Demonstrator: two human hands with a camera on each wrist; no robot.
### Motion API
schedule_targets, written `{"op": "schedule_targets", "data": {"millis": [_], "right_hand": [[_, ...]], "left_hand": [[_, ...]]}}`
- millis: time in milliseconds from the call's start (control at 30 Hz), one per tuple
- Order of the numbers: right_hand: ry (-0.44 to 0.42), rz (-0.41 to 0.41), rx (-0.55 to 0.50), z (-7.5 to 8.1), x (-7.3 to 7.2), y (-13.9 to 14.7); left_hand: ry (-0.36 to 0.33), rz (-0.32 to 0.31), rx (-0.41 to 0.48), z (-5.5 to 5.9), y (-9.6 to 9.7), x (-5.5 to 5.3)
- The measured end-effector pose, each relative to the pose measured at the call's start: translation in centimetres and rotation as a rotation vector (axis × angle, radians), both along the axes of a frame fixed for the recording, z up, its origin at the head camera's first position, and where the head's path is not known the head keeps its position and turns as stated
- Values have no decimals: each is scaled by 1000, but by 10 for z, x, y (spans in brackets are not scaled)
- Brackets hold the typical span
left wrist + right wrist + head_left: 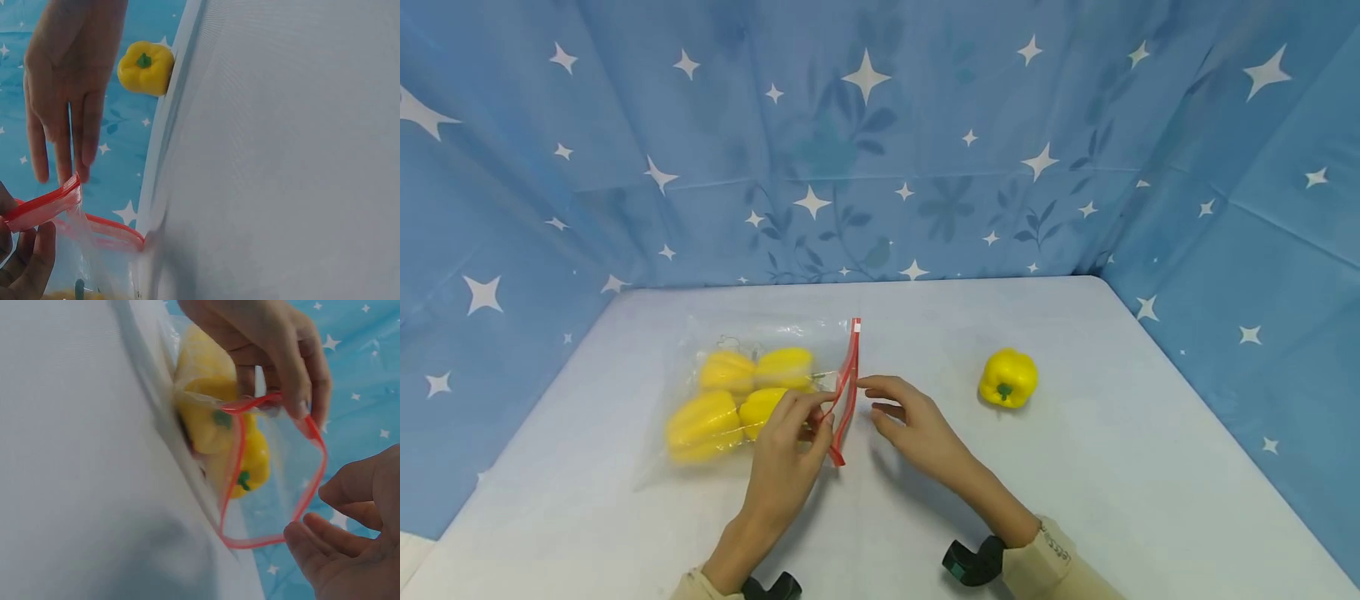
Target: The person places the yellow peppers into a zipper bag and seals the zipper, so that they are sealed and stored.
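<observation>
A clear zip bag (pixel 831 333) with a red zip edge (pixel 853 367) lies on its side, its mouth facing right and spread apart. Inside rest several yellow bell peppers (pixel 703 427), seen through the plastic. My left hand (pixel 786 450) pinches the near part of the red edge between thumb and fingers. Just right of the mouth is my right hand (pixel 921 429), fingers extended and slightly bent, holding nothing. In the right wrist view, its fingertips (pixel 300 540) come up to the red edge; whether they touch cannot be told. One loose yellow bell pepper (pixel 1008 378) sits farther right.
A white table (pixel 1150 500) bears everything. Behind it and along both sides hangs a blue curtain (pixel 917 108) with white stars. Dark wrist mounts (pixel 973 562) sit by the beige sleeves (pixel 1052 562).
</observation>
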State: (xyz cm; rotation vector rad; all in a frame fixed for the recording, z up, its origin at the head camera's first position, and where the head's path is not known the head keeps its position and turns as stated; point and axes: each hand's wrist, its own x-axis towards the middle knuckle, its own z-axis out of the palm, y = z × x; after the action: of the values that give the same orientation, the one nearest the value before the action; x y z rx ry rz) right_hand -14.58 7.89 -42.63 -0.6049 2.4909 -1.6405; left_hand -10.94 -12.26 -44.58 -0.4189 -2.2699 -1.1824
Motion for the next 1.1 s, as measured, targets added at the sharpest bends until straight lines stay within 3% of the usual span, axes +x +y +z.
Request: {"op": "schedule_targets", "data": {"millis": [233, 567, 800, 1100], "right_hand": [[35, -65, -23, 7, 9, 29], [123, -182, -64, 11, 8, 71], [367, -398, 95, 11, 1, 91], [435, -490, 217, 9, -7, 104]], "left_hand": [[-18, 5, 7, 0, 1, 2], [-6, -11, 21, -2, 1, 3], [-5, -24, 18, 0, 0, 1], [-2, -27, 17, 1, 1, 1]]}}
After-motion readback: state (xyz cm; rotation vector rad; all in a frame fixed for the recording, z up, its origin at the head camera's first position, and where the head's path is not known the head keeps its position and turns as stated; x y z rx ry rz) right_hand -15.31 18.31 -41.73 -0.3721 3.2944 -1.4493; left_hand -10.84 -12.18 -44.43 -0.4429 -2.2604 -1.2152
